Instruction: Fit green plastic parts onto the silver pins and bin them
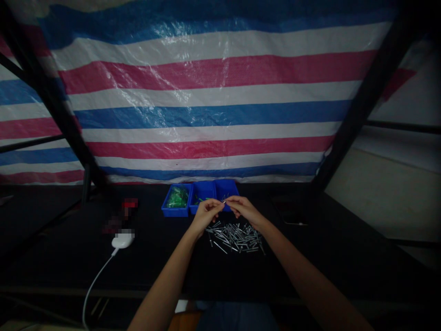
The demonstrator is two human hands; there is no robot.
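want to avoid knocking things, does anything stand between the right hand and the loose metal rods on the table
Nothing visible does: the loose metal rods lie on the black table, just nearer the person than the right hand. The blue trays stand on the hand's far side, outside that gap.

Single head view, forward and down across black table (155, 257); left hand (208, 211), right hand (241, 208) near, striped sheet (213, 92) behind
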